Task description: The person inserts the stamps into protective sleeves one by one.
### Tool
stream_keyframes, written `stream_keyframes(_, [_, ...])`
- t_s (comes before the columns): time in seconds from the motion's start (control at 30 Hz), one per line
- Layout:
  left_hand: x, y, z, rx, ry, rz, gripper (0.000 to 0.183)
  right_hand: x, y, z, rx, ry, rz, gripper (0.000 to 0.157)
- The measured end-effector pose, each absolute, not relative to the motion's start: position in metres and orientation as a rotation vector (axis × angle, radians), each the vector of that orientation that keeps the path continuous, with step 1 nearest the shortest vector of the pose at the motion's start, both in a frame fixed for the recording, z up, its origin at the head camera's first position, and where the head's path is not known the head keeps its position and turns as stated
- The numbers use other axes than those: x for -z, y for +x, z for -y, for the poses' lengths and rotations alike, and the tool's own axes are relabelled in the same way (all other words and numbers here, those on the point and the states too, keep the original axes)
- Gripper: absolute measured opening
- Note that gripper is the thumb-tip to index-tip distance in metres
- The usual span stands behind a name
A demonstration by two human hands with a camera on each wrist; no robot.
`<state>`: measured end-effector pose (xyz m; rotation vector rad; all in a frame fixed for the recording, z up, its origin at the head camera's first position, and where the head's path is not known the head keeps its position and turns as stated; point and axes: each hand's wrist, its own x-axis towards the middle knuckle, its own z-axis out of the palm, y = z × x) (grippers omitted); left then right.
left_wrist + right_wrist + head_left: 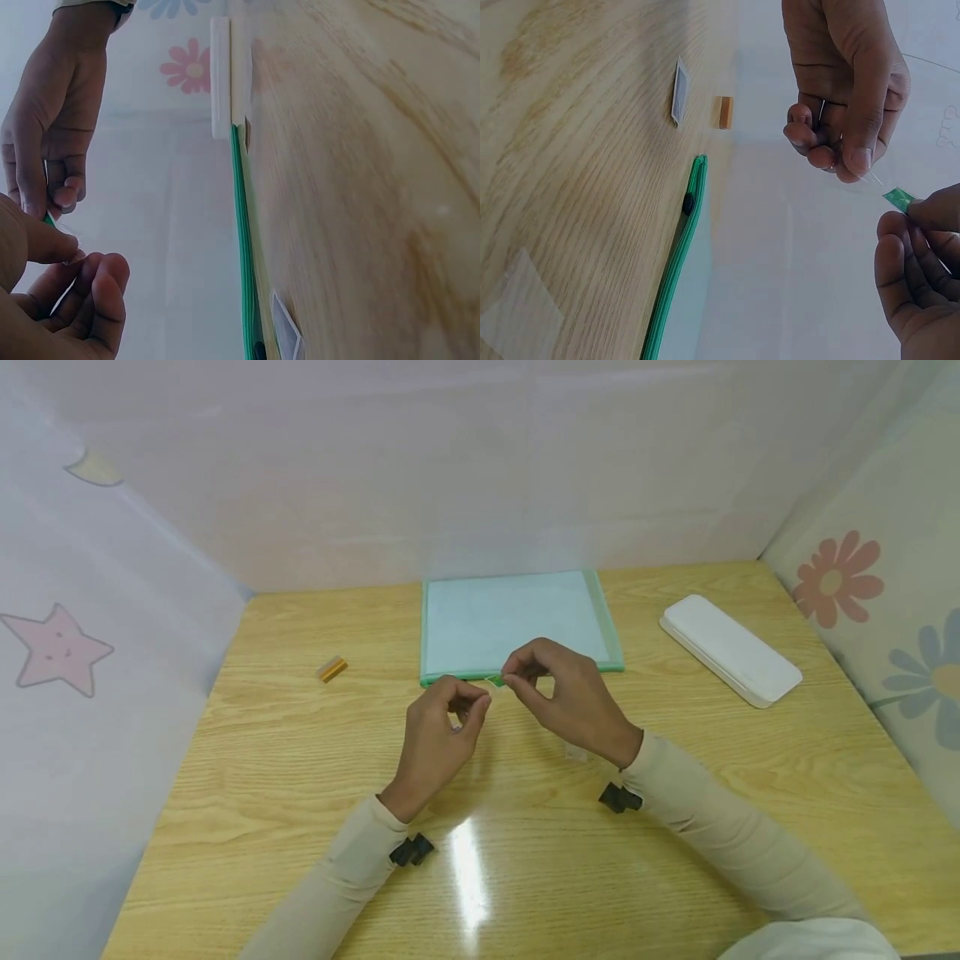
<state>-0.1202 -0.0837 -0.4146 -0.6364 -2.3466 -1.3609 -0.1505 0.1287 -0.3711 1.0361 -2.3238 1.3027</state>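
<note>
View over a wood-grained tabletop (300, 802), read from left to right. At the far left, a pink star (58, 652) and a pale moon (97, 468) decorated the side wall. A small orange block (332, 671) lay on the tabletop to the left of both hands. Next came the left hand (435, 747), raised above the tabletop, thumb and forefinger pinching a thin clear strip (874, 178); a flat whitish packet (679, 94) lay on the tabletop near the left end of a pouch. This pouch (517, 618), pale blue with a green border, lay flat at the back, against the rear wall; a black tab (688, 204) showed along its front edge. In front of the pouch, in the air between the two hands, was a small green strip (898, 198), one end of it pinched between the thumb and forefinger of the right hand (573, 697). The clear strip pointed toward the green strip; whether the two were joined could not be told. Below the right hand, a translucent piece (576, 752) lay on the tabletop. Both forearms wore beige sleeves (720, 818). Farther right, a white case (731, 647) rested obliquely, well apart from the pouch. At the far right, a red flower (836, 578) and a blue flower (930, 672) marked the wall.
</note>
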Motion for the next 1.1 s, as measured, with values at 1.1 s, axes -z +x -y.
stream_keyframes(1.1, [0.412,-0.117,0.082,1.365,-0.596,2.297,0.007,0.356,-0.156,-0.133,-1.061,1.272,2.325,0.01])
